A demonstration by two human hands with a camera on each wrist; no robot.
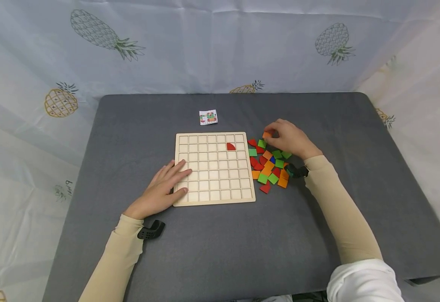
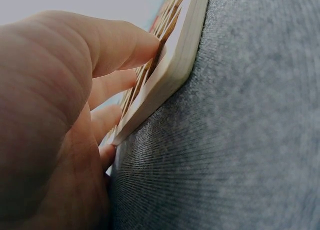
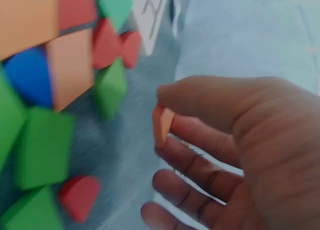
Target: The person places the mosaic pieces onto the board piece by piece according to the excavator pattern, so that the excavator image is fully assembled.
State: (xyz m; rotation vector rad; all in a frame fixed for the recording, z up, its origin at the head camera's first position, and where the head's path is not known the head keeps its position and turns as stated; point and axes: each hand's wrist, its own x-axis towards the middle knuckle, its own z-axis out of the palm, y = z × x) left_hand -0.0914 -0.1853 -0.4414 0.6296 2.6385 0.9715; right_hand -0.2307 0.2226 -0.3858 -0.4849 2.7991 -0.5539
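Note:
My right hand pinches an orange square tile between thumb and fingertips, just beyond the far side of a loose tile pile. That same orange tile shows at the fingertips in the head view. Spread over the left edge of a wooden grid board lies my left hand, its fingers on the grid and its thumb near the lower left corner. One red quarter-circle tile sits in a cell toward the board's upper right.
Loose red, green, orange and blue tiles lie scattered along the board's right side, some overlapping. A small printed card with a coloured pattern lies beyond the board. A dark grey cloth covers the table; a pineapple-print curtain hangs behind it.

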